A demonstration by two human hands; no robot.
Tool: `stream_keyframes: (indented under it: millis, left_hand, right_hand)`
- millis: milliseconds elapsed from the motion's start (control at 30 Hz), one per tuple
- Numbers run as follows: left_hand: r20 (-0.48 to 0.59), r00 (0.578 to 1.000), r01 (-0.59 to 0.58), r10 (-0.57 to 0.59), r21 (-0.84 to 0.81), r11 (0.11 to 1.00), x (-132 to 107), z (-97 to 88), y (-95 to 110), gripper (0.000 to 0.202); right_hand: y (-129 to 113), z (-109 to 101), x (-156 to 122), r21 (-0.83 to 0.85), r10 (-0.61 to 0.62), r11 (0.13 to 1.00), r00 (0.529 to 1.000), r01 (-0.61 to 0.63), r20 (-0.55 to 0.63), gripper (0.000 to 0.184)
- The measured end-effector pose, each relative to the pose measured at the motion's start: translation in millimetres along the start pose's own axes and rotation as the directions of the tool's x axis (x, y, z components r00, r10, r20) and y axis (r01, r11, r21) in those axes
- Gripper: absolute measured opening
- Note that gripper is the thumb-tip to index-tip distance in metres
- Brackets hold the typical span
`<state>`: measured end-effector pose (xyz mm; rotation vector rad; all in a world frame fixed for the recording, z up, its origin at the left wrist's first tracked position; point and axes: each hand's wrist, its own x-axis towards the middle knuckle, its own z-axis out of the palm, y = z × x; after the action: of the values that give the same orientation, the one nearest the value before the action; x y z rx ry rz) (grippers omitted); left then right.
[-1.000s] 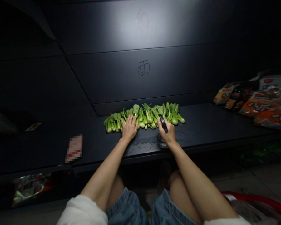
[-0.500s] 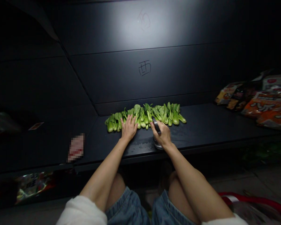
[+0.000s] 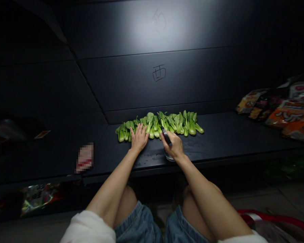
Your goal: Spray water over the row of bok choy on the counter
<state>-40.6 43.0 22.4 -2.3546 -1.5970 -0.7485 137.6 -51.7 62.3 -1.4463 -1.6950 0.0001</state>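
Several green bok choy (image 3: pixel 178 123) lie side by side in a row on the dark shelf (image 3: pixel 218 135), leaves toward the back panel and pale stems toward me. My left hand (image 3: pixel 139 138) rests flat with fingers spread over the left part of the row, touching the stems. In my right hand (image 3: pixel 175 145) is a spray bottle (image 3: pixel 166 135) with a black head; its clear base shows below my palm, close to the shelf. The nozzle points toward the middle of the greens. Wet marks show on the shelf in front of them.
Orange and black snack packets (image 3: pixel 291 113) are piled at the right end of the shelf. A small card (image 3: pixel 42 134) and a blurred-out packet (image 3: pixel 84 158) lie to the left. A shiny bag (image 3: pixel 36 197) sits lower left, and a red-rimmed container (image 3: pixel 276 216) stands lower right.
The view has turned slightly left, so the shelf and bok choy appear shifted a little right. My right hand with the spray bottle has moved slightly left along the row; my left hand stays spread.
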Motion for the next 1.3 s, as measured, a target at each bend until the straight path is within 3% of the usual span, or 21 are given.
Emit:
stream_keyframes:
  millis: [567,1100,1300]
  left_hand:
    - [-0.013,0.996,0.084,-0.084,0.028,0.996,-14,-14.3,-29,0.049]
    - [-0.017,0.990,0.144,-0.144,0.072,0.987,-31,-13.3,-58,0.050]
    - [-0.024,0.976,0.217,-0.216,0.057,0.975,-40,-4.8,-69,0.050]
  right_hand:
    - [-29,23,1,0.089,-0.067,0.994,0.997,0.062,0.048,0.034]
    - [-48,43,4,0.053,-0.066,0.997,0.991,0.060,0.114,0.036]
    - [-52,45,5,0.044,-0.077,0.996,0.990,0.073,0.118,0.035]
